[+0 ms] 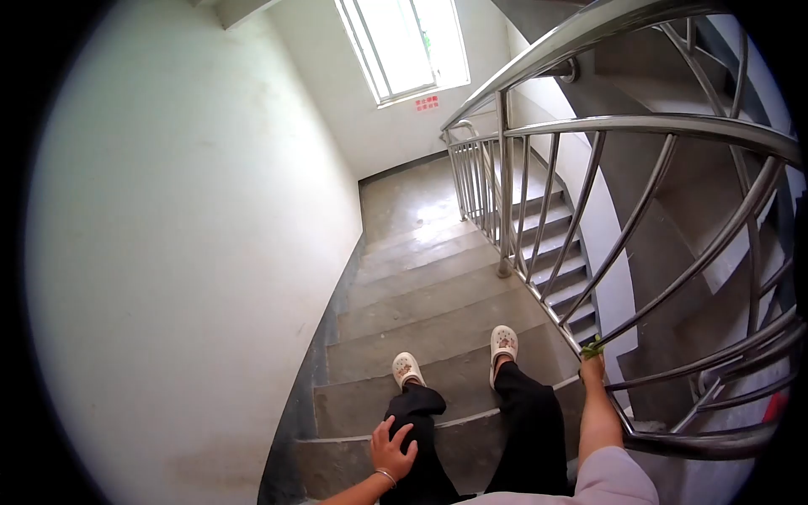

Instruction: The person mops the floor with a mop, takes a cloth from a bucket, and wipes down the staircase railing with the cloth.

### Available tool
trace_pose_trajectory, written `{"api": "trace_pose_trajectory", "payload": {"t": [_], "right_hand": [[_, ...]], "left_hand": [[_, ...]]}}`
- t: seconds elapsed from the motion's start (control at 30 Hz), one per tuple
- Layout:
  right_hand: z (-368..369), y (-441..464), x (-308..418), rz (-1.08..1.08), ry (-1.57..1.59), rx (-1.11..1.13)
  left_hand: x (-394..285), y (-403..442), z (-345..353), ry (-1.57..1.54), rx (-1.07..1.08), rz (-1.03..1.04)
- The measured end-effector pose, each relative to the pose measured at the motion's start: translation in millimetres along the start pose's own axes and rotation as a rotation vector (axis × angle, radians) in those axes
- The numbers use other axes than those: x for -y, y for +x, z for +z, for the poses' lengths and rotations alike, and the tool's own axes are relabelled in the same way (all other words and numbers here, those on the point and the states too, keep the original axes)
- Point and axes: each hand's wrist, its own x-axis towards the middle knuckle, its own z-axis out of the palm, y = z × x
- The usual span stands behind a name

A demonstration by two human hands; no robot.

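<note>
My left hand (393, 449) lies on my left knee, fingers spread over the black trousers (532, 429). It holds nothing, and a thin bracelet circles the wrist. On the other side, my right arm reaches to the lower bar of the metal stair railing (652, 126). There my right hand (592, 367) is closed around a small crumpled green thing (592, 346), pressed against the railing at the foot of an upright. The green thing looks soft, but its exact kind cannot be made out. Part of the right hand's fingers is hidden by it.
My feet, in white clogs (504, 341) with small charms, rest on the grey concrete steps (421, 316). The steps lead down to a landing (412, 194) below a window (404, 46). A white wall (185, 252) runs along the left. Another flight (560, 261) shows through the railing.
</note>
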Motion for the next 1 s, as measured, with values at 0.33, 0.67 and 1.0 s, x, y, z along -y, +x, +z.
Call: {"api": "trace_pose_trajectory", "payload": {"t": [0.33,0.67,1.0], "right_hand": [[-8.6,-1.7,15.6,0.097,-0.328,0.244],[10.8,-31.2,-24.1,-0.151,-1.083,0.030],[-155.3,-118.3,-10.8,-0.907,-1.024,0.309]], "left_hand": [[-10.3,6.2,-0.2,-0.007,0.062,-0.005],[-0.2,-3.8,8.6,-0.026,-0.054,-0.025],[4.9,-9.8,10.6,-0.069,-0.090,-0.047]]}}
